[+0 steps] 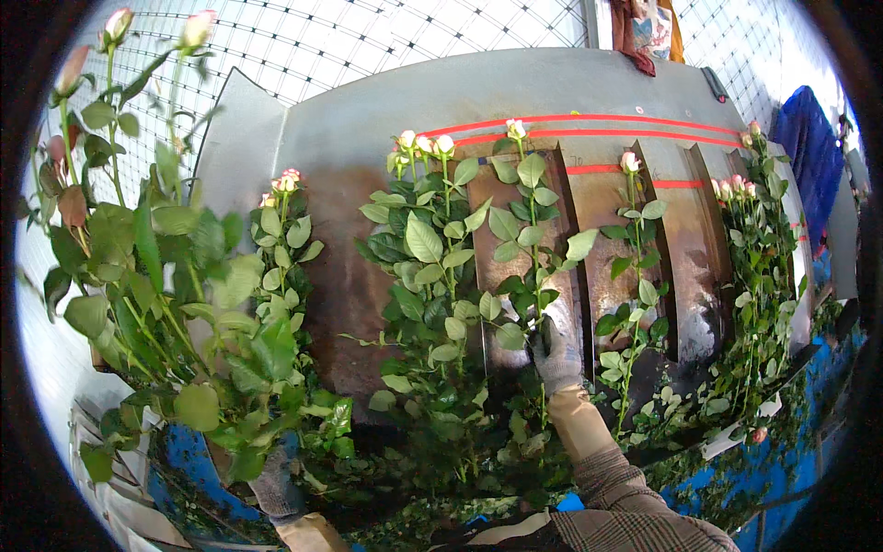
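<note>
My left hand, in a grey work glove, is at the lower left, closed around the lower stems of a bunch of long-stemmed roses. Leaves cover most of its fingers. The bunch leans up and left, its pale pink buds above the board. My right hand, also gloved, reaches onto the sloping metal board and pinches the stem of a single rose whose white-pink bud points away from me. Leaves partly hide those fingertips.
Upright metal dividers split the board into slots. A small rose group, a larger one, a lone rose and a dense group lie across it. Red lines cross its top. Cut leaves litter the near edge. Blue plastic hangs right.
</note>
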Demonstrator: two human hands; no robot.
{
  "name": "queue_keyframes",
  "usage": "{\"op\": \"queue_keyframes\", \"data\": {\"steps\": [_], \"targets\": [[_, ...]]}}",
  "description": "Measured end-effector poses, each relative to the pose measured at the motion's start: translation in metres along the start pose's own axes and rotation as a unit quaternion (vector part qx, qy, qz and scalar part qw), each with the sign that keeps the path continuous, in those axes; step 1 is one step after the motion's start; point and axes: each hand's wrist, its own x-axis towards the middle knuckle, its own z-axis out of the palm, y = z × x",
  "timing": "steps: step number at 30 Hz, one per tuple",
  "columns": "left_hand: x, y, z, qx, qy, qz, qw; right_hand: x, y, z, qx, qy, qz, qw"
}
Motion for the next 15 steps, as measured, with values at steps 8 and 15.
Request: {"op": "queue_keyframes", "data": {"steps": [8,15], "targets": [[0.007,0.014,0.052,-0.15,-0.055,-0.036,0.987,0.023,-0.11,0.075,0.26,-0.042,-0.06,0.963],[0.001,0.001,0.075,-0.115,-0.209,-0.119,0.964,-0.063,-0.153,0.095,0.002,-0.127,-0.015,0.992]]}}
